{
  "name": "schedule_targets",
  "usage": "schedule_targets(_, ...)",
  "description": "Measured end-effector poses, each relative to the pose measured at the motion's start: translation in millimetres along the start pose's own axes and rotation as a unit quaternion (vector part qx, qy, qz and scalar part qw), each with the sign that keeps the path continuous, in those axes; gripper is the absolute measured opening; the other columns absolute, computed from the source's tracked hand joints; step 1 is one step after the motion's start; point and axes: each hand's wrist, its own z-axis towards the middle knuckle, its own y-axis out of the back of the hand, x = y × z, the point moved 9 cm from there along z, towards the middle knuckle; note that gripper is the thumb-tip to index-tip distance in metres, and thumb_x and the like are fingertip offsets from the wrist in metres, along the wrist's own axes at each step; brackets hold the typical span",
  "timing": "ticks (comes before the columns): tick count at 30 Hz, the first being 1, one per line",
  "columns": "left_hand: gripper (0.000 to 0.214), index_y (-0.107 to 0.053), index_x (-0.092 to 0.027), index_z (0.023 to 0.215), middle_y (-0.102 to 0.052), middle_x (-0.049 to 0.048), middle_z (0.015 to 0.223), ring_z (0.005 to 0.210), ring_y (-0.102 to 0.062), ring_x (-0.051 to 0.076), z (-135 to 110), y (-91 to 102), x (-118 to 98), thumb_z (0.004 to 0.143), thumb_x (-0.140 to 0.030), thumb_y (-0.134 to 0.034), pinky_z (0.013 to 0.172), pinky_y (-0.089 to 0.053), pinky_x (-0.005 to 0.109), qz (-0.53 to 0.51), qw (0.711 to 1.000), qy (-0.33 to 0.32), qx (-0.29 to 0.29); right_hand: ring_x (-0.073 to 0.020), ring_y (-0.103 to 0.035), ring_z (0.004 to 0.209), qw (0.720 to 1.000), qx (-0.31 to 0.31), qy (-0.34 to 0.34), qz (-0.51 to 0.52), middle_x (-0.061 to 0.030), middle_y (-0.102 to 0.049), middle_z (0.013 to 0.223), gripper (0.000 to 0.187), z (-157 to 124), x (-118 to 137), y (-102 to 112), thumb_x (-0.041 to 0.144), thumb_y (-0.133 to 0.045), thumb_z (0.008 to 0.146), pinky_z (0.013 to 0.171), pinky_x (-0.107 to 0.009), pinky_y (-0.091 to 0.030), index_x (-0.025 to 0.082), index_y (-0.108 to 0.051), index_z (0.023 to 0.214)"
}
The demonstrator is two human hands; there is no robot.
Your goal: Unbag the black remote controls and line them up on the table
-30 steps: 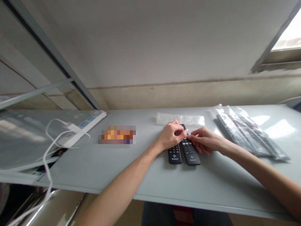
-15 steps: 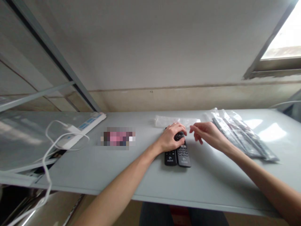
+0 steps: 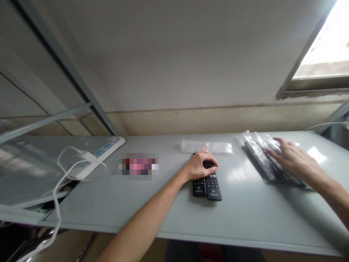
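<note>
Two black remote controls lie side by side on the grey table (image 3: 163, 211), their lower ends toward me. My left hand (image 3: 200, 164) is curled over their upper parts, with its thumb and fingers closed on the right remote control (image 3: 213, 188). The left remote control (image 3: 199, 188) is partly covered by the same hand. Off to the right, my right hand (image 3: 291, 154) reaches over several remote controls in clear plastic sleeves (image 3: 256, 156). Its fingers are apart, and whether they touch the sleeves I cannot tell.
A flat clear plastic bag (image 3: 220, 148) lies behind the two remote controls. On the left are a white power strip (image 3: 109, 147) with a white cable (image 3: 56, 198) and a pixelated pink item (image 3: 138, 166). A wall (image 3: 152, 122) borders the back edge.
My right hand has moved right, from beside the left hand to over the sleeved remote controls. The left hand stays on the two remote controls. The view has shifted slightly.
</note>
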Motion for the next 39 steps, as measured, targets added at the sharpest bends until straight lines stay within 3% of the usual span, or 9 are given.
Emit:
schedule_targets(8,0.01,-0.076,-0.019,0.088,-0.08,0.0046,0.098,0.097,-0.072,0.019,1,-2.6,-1,0.085,-0.012,-0.07,0.103,-0.05,0.037,-0.024,1.0,-0.008,0.004,-0.0442,-0.069,0.108,0.995,0.049,-0.044,0.07,-0.0351,-0.065,0.126,0.07,1,-40,-22,0.059,-0.034,0.102,0.086,-0.05,-0.049,0.013,-0.042,0.154)
schedule_targets(15,0.013,-0.076,-0.02,0.086,-0.08,0.0046,0.097,0.102,-0.073,0.021,0,-2.5,-2,0.084,-0.01,-0.068,0.106,-0.05,0.038,0.002,1.0,0.009,0.007,-0.0407,-0.065,0.115,0.975,0.049,-0.051,0.212,-0.0292,-0.066,0.129,0.063,-2,-41,-8,0.057,-0.052,0.098,0.096,-0.045,-0.047,0.019,-0.047,0.148)
schedule_targets(21,0.011,-0.076,-0.019,0.086,-0.08,0.0047,0.098,0.101,-0.072,0.021,0,-2.1,-1,0.084,-0.011,-0.068,0.105,-0.05,0.038,0.012,1.0,0.006,0.005,-0.033,-0.068,0.093,0.933,0.035,-0.182,0.307,-0.0273,-0.07,0.117,0.063,-14,-51,0,0.053,-0.058,0.098,0.079,-0.042,-0.052,0.02,-0.051,0.151)
schedule_targets(24,0.01,-0.076,-0.019,0.085,-0.08,0.0043,0.097,0.098,-0.072,0.021,0,-1.2,-2,0.085,-0.012,-0.068,0.106,-0.049,0.039,0.027,1.0,0.007,0.0,-0.0291,-0.067,0.079,0.892,-0.018,-0.241,0.382,-0.0316,-0.069,0.123,0.073,-14,-60,8,0.054,-0.061,0.098,0.067,-0.042,-0.05,0.017,-0.045,0.158)
schedule_targets(27,0.011,-0.076,-0.019,0.083,-0.08,0.0038,0.094,0.096,-0.072,0.02,1,-1.3,-1,0.086,-0.013,-0.067,0.106,-0.048,0.039,0.039,0.999,0.012,0.002,-0.0276,-0.069,0.081,0.849,-0.153,-0.241,0.444,-0.0343,-0.067,0.132,0.078,-9,-59,36,0.048,-0.069,0.095,0.064,-0.041,-0.049,0.013,-0.042,0.16)
schedule_targets(29,0.012,-0.076,-0.019,0.082,-0.08,0.0038,0.093,0.095,-0.072,0.02,1,-1.5,1,0.087,-0.013,-0.066,0.105,-0.049,0.038,0.034,0.999,0.02,0.006,-0.0262,-0.07,0.083,0.84,-0.221,-0.194,0.457,-0.0322,-0.068,0.133,0.076,-4,-38,58,0.042,-0.072,0.093,0.064,-0.039,-0.049,0.014,-0.043,0.157)
schedule_targets(33,0.016,-0.076,-0.018,0.079,-0.08,0.005,0.09,0.096,-0.074,0.021,0,-1.9,6,0.087,-0.015,-0.062,0.1,-0.052,0.035,-0.006,1.0,0.028,0.006,-0.0224,-0.067,0.076,0.825,-0.237,-0.046,0.511,-0.0216,-0.073,0.117,0.07,6,46,83,0.042,-0.074,0.089,0.062,-0.035,-0.049,0.019,-0.046,0.149)
schedule_targets(36,0.021,-0.076,-0.019,0.077,-0.082,0.0061,0.09,0.104,-0.076,0.022,-2,-1.5,5,0.09,-0.019,-0.06,0.103,-0.053,0.037,-0.036,0.999,0.013,-0.011,-0.0224,-0.067,0.081,0.799,-0.193,0.051,0.568,-0.0117,-0.071,0.108,0.065,4,119,74,0.049,-0.075,0.086,0.066,-0.034,-0.052,0.025,-0.049,0.14)
schedule_targets(39,0.022,-0.078,-0.02,0.079,-0.082,0.0052,0.09,0.105,-0.077,0.023,-3,-1.7,0,0.09,-0.018,-0.058,0.108,-0.051,0.039,-0.031,0.999,-0.005,-0.021,-0.025,-0.068,0.094,0.798,-0.202,0.085,0.561,-0.0094,-0.069,0.115,0.062,-10,162,54,0.054,-0.067,0.091,0.077,-0.038,-0.057,0.03,-0.042,0.142)
